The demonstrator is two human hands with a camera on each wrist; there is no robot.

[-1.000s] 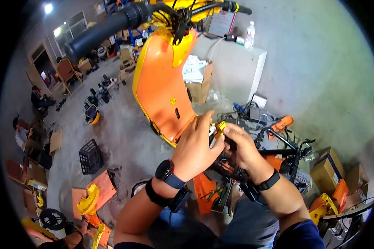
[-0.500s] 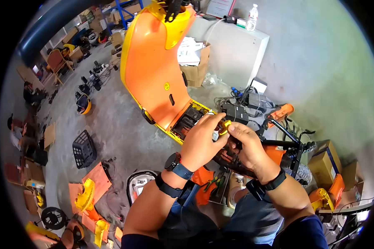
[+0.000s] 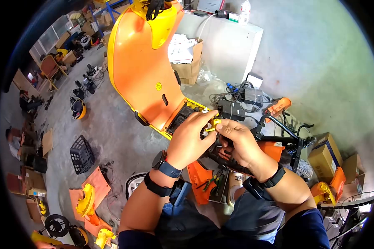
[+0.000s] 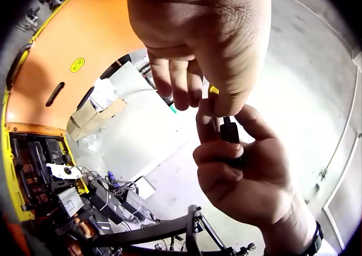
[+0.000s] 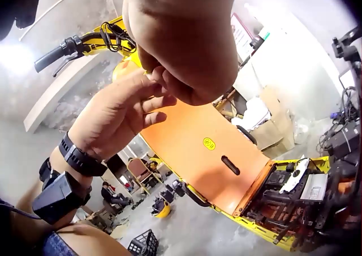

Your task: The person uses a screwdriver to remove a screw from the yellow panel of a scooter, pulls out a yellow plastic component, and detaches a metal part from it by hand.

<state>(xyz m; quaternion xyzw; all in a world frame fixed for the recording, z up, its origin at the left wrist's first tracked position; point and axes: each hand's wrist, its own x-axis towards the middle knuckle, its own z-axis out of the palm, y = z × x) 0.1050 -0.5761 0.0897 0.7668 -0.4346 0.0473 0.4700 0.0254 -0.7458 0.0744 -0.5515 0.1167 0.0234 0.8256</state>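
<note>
Two hands, left hand [image 3: 189,141] and right hand [image 3: 237,143], are pinching a yellow connector [image 3: 214,123], fingers [image 4: 176,89] curled, near the orange scooter panel [image 3: 141,79].

We see a workshop with a stained grey concrete floor [image 3: 112,135] meeting a plain grey wall [image 3: 320,62] on the right. By that wall stands a white cabinet [image 3: 237,50] (a water bottle [image 3: 245,7] stands on top), with an open cardboard box [image 3: 190,68] of papers just beside it. Far left we make out bright windows [image 3: 50,36], a blue shelving rack [image 3: 108,6] and a chair [image 3: 47,66]. A black plastic crate [image 3: 82,154] sits on the floor.
</note>
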